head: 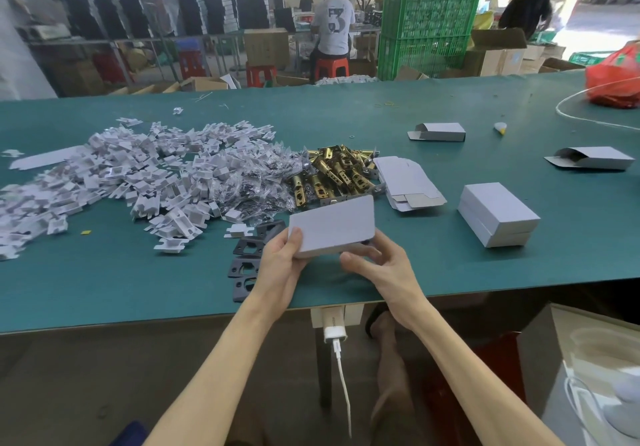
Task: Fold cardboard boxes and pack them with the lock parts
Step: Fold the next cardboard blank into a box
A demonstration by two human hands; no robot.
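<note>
Head view shows a wide green table (104,282) that fills the middle of the frame. On its left part lies the largest thing, a loose heap of white cardboard inserts (114,175). Beside it, toward the centre, are clear bags of small parts (252,182), and touching them a pile of brass latches (332,175). At centre right two closed boxes (498,215) are stacked, and between them and the latches lies a stack of flat box blanks (405,182).

The white box (332,225) of the task is in the lower centre of the frame, lifted a little above the table and tilted, with its broad face up. The left hand (280,265) holds its left end, thumb on top and fingers below. The right hand (377,262) grips the near right edge, thumb forward and fingers curled under. Whether the end flaps are tucked in, I cannot tell. Under the left hand lie some black plates (247,258), overlapping each other.

My judgement is that this box is being closed or checked. The risk is that an end flap is not fully tucked, so that the parts slide out when the box is tilted further. Also a strong squeeze could dent the thin cardboard, and if the box is set down carelessly on the stack it could push the top box off.
</note>
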